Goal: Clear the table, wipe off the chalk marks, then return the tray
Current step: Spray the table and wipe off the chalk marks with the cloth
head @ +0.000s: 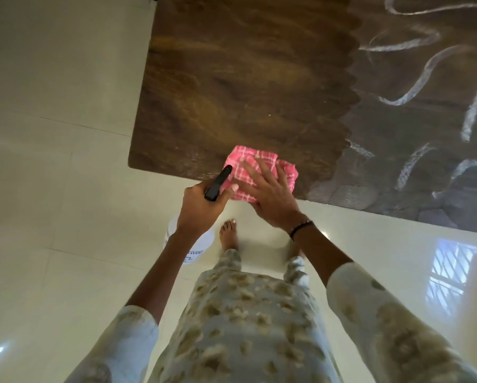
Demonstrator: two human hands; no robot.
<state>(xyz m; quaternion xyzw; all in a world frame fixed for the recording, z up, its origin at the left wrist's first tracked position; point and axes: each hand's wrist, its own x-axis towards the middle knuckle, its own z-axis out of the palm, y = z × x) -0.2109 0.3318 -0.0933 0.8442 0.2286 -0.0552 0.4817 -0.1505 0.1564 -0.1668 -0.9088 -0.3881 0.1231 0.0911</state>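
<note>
A folded pink checked cloth (285,172) lies at the near edge of the dark wooden table (231,78). My right hand (270,194) presses flat on it with fingers spread. My left hand (198,205) grips a white spray bottle (201,244) by its black nozzle head (218,183), just off the table's near edge, the nozzle touching the cloth's left side. The left part of the tabletop looks wiped and dark. White chalk marks (414,87) cover the dull right part, behind a scalloped border.
Glossy white tiled floor (52,134) surrounds the table at left and in front. My bare feet (227,233) stand close to the table's near edge. A window's bright reflection (450,275) lies on the floor at right.
</note>
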